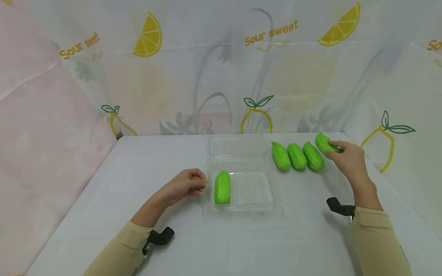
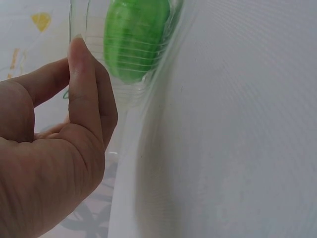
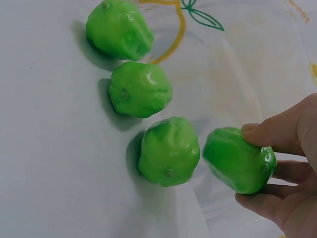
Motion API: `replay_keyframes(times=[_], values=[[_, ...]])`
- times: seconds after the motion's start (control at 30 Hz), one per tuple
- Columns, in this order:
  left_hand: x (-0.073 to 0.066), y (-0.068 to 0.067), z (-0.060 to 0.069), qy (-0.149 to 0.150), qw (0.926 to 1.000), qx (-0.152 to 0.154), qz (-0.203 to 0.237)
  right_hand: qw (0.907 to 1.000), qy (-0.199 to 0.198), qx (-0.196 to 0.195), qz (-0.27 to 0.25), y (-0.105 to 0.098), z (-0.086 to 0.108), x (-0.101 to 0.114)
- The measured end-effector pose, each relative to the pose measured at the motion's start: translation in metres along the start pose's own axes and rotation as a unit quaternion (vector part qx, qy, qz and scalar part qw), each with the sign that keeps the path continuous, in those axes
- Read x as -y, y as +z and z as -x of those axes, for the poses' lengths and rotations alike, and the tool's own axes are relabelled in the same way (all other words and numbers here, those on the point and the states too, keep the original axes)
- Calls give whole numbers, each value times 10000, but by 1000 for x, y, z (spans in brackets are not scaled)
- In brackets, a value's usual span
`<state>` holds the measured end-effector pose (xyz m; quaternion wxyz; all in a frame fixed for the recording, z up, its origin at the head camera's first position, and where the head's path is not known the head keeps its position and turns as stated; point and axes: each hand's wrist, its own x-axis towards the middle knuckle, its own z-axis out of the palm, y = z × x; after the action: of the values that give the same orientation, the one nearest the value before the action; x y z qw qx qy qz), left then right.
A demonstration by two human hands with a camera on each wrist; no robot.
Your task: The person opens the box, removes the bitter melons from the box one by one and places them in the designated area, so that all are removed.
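My left hand [image 1: 186, 184] pinches the left rim of an open clear plastic clamshell box [image 1: 253, 207] with thumb and fingers. One glossy green, ridged gourd-like vegetable [image 1: 222, 188] lies lengthwise at the left side of the box's base; through the clear wall the same gourd [image 2: 136, 39] shows in the left wrist view. At the right, my right hand [image 1: 348, 159] grips another green gourd [image 3: 237, 158] between thumb and fingers, and it appears raised off the table. Beside it stand three more in a row: a near gourd [image 3: 169, 152], a middle gourd [image 3: 141, 90] and a far gourd [image 3: 119, 29].
The box's lid [image 1: 238, 147] is folded back towards the rear of the white table [image 1: 155, 153]. A printed cloth [image 1: 193, 76] with lemon drawings hangs behind the table. Black wrist mounts [image 1: 161, 235] sit on both beige sleeves.
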<state>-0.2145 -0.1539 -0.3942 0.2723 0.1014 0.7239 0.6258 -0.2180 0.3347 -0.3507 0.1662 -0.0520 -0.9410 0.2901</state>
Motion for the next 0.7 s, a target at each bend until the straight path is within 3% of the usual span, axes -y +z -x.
replay_keyframes(times=[0.33,0.7], values=[[-1,0,0,-15,10000,31,33,9997,163,77,151,10,1,-24],[1,-2,-1,21,10000,76,33,9987,219,460,93,20,-3,-40]])
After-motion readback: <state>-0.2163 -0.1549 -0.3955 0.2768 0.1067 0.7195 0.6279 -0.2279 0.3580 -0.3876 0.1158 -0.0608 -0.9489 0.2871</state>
